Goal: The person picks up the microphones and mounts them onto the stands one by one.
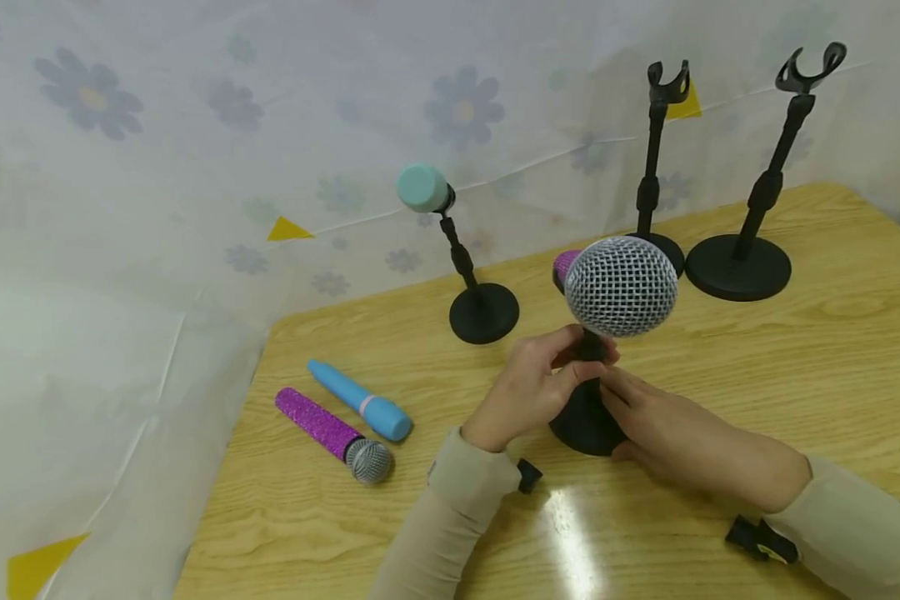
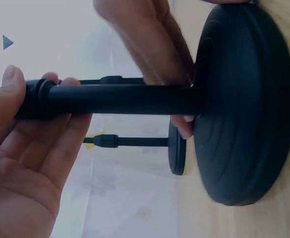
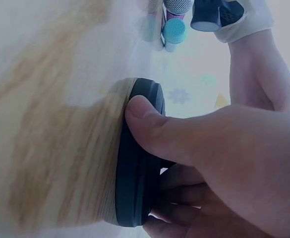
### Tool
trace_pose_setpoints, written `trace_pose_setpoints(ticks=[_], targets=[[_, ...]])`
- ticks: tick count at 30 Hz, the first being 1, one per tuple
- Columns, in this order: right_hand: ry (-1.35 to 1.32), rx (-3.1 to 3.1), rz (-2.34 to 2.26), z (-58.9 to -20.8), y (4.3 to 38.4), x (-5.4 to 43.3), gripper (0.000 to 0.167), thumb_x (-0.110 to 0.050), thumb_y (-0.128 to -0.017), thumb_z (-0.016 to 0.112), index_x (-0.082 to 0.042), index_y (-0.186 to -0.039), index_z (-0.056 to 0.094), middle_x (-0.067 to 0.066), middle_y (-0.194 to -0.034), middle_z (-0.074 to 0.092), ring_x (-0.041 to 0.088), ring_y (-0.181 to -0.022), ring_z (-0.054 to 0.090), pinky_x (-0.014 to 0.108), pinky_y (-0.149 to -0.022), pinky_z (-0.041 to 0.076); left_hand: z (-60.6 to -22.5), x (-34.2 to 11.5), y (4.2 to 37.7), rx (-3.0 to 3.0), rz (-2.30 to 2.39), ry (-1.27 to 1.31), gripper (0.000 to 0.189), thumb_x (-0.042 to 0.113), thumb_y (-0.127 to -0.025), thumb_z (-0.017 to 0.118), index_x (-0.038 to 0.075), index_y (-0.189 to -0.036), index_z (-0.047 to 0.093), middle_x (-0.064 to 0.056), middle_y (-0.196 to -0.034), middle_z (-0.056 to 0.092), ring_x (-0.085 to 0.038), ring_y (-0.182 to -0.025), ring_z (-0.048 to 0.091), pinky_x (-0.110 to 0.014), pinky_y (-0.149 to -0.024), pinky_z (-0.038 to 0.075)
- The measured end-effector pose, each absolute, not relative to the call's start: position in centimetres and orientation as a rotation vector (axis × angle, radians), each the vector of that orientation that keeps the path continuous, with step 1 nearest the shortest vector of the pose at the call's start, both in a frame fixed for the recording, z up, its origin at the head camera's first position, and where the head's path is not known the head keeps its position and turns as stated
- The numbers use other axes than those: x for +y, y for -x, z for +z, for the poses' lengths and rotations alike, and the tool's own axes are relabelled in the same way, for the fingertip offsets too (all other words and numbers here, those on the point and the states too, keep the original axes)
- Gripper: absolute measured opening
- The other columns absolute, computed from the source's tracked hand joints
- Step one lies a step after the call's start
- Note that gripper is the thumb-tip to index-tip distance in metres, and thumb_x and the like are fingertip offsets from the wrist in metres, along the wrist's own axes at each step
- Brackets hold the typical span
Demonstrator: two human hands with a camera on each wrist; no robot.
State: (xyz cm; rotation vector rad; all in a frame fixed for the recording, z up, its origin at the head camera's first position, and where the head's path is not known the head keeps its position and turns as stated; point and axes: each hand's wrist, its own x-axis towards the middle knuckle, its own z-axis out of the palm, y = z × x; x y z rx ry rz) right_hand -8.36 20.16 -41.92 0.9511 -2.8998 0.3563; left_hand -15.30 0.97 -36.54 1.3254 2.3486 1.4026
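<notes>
A black desk microphone stand (image 1: 587, 423) stands on the table between the two hands. A microphone with a silver mesh head (image 1: 621, 287) sits at its top; a bit of purple shows behind the head. With thumb and fingers, the left hand (image 1: 525, 390) grips the stand's pole near the collar (image 2: 39, 99). Lower down, the right hand (image 1: 682, 433) holds the round base (image 2: 246, 106), its thumb (image 3: 145, 111) on the rim and its fingers over the upper side. The fingers partly cover the pole in the head view.
A purple glitter microphone (image 1: 318, 423) and a blue one (image 1: 360, 400) lie at the left. Behind stands a stand with a teal-headed microphone (image 1: 422, 188). Two bare stands (image 1: 648, 192) (image 1: 738, 265) are at the back right. Black clips (image 1: 761, 540) lie near the sleeves.
</notes>
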Motion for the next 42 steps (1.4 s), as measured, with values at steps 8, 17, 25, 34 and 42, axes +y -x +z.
trace_pose_setpoints(ticks=[8, 17, 25, 34, 42], targets=[[-0.945, -2.894, 0.368, -42.1, 8.5, 19.9, 0.073, -0.027, -0.081, 0.085, 0.012, -0.135, 0.055, 0.030, -0.153, 0.041, 0.045, -0.131, 0.054, 0.051, -0.096, 0.056, -36.6, 0.6, 14.5, 2.390, 1.319, -1.165, 0.034, 0.020, -0.106, 0.052, 0.008, -0.137, 0.056, -0.005, -0.128, 0.070, -0.004, -0.118, 0.066, -0.013, -0.098, 0.051], [-0.974, -2.813, 0.378, -42.2, 8.4, 20.0, 0.083, -0.026, -0.079, 0.087, 0.012, -0.141, 0.048, 0.029, -0.149, 0.043, 0.043, -0.131, 0.056, 0.050, -0.099, 0.055, -37.6, -1.0, 12.4, 2.732, 0.700, -1.304, 0.035, 0.028, -0.107, 0.049, 0.007, -0.135, 0.052, -0.004, -0.115, 0.071, -0.008, -0.100, 0.071, -0.011, -0.082, 0.055], [-0.959, -2.880, 0.395, -41.9, 8.1, 20.5, 0.077, -0.028, -0.085, 0.082, 0.010, -0.143, 0.047, 0.029, -0.152, 0.041, 0.045, -0.134, 0.052, 0.052, -0.100, 0.054, -39.8, -1.1, 10.8, 2.794, 0.060, -1.321, 0.073, 0.048, -0.100, 0.056, 0.001, -0.153, 0.039, -0.016, -0.158, 0.041, -0.023, -0.148, 0.041, -0.028, -0.122, 0.036], [-0.960, -2.987, 0.341, -41.2, 7.4, 21.4, 0.069, -0.033, -0.087, 0.079, 0.010, -0.136, 0.056, 0.032, -0.149, 0.044, 0.048, -0.129, 0.055, 0.053, -0.094, 0.056, -39.9, 0.2, 9.7, 2.891, -0.482, -1.430, 0.069, 0.048, -0.098, 0.060, 0.003, -0.149, 0.048, -0.012, -0.154, 0.049, -0.019, -0.146, 0.045, -0.026, -0.121, 0.035], [-0.912, -2.922, 0.320, -41.3, 8.1, 20.2, 0.062, -0.017, -0.083, 0.082, 0.010, -0.134, 0.058, 0.033, -0.142, 0.051, 0.048, -0.125, 0.058, 0.053, -0.091, 0.058, -38.9, 0.5, 10.0, 2.913, -0.519, -1.400, 0.065, 0.049, -0.095, 0.065, 0.006, -0.144, 0.055, -0.008, -0.148, 0.056, -0.017, -0.139, 0.053, -0.021, -0.113, 0.044]])
